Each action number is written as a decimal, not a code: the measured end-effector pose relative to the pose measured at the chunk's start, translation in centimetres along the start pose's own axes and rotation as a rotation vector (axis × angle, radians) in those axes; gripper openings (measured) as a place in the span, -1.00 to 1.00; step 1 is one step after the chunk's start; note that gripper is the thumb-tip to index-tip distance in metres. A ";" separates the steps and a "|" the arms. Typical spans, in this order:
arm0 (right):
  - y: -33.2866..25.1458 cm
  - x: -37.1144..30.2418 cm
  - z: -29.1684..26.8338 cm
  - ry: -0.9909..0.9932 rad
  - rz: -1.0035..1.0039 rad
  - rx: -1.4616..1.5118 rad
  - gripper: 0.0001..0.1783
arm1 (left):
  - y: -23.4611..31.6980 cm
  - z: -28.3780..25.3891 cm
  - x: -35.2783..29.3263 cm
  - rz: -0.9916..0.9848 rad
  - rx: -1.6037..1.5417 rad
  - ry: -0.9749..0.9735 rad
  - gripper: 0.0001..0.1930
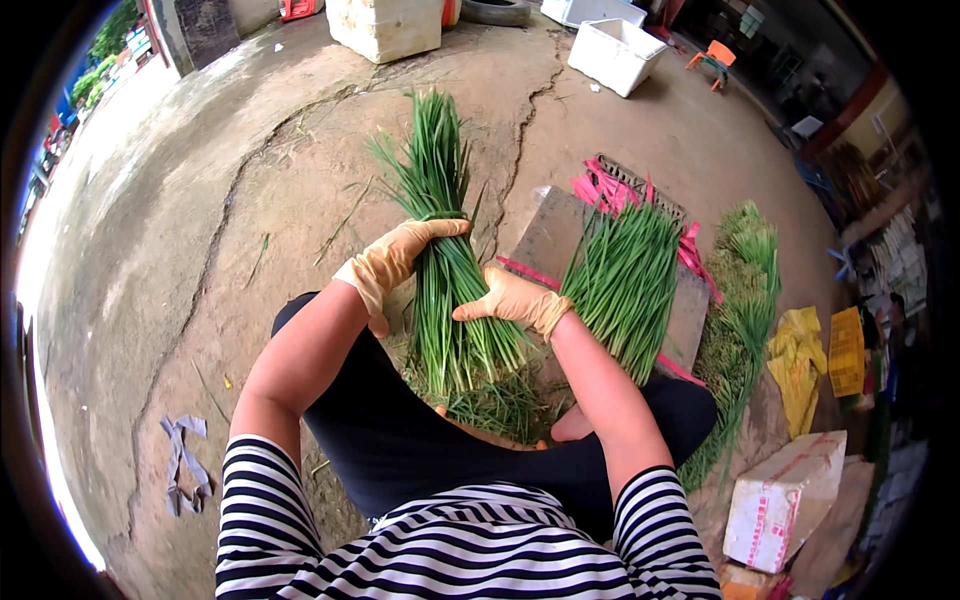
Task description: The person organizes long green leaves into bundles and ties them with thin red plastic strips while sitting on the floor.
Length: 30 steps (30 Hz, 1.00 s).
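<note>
Okay, head view, the only feed I have, and the grey slab (548,228) is my landmark. The bunch of long green leaves (440,290) is just left of the slab, standing clear of it, between my two gloved hands. Its long axis runs away from the body: leaf tips at the far end, pale cut ends toward the lap, angled a bit toward the slab's near end.

Left hand (400,255) is on the bunch's side away from the slab, fingers curled over the top and closed round the leaves, nearer the tips. Right hand (515,300) comes in between bunch and slab, nearer the cut ends; thumb and fingers spread wide, laid against the stalks. Can't tell how hard it presses.

Other stuff, quick: a second pile of green leaves (625,290) on the slab, pink ribbon (603,188) at its far end, loose trimmings (492,408) left of its near end, a heap of greens (735,320) on its right, white foam box (612,60) well beyond it.
</note>
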State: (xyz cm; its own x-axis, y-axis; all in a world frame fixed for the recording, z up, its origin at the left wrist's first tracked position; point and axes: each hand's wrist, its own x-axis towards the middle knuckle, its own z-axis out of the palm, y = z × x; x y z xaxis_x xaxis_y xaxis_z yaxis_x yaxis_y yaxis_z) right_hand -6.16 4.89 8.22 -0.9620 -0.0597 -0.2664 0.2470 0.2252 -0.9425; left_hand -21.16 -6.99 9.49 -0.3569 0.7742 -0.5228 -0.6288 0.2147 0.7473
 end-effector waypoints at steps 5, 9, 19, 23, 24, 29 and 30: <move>-0.3 0.0 -1.8 -0.215 -0.022 0.063 -0.26 | -0.3 0.6 -1.5 0.223 0.052 -0.302 -0.53; -1.1 0.1 -1.9 -0.017 0.010 -0.124 -0.27 | 0.0 0.6 -0.8 0.272 0.058 -0.221 -0.59; -1.4 -4.3 3.4 0.440 -0.582 -1.337 -0.70 | -0.1 -1.1 1.8 0.242 -0.091 0.044 -0.76; -1.9 -3.4 3.6 0.566 -0.593 -0.971 -0.86 | -0.7 -0.3 1.1 0.254 -0.003 0.001 -0.72; -2.2 -3.3 3.3 0.629 -0.627 -0.921 -0.90 | -1.0 -0.4 1.0 0.261 -0.003 -0.008 -0.72; -3.4 -5.2 2.3 0.656 -0.637 -0.269 -0.89 | -0.6 -0.8 0.8 0.244 -0.012 0.022 -0.70; -3.4 -5.6 2.3 0.588 -0.629 -0.381 -0.86 | -0.4 -0.7 0.7 0.238 -0.021 0.037 -0.71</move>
State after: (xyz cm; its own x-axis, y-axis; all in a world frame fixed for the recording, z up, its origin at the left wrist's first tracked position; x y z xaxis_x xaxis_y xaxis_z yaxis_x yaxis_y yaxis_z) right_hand -1.34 2.20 12.42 -0.8360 0.1982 0.5117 -0.2927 0.6277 -0.7213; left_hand -21.63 -6.92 8.59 -0.5211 0.7793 -0.3480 -0.5384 0.0162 0.8425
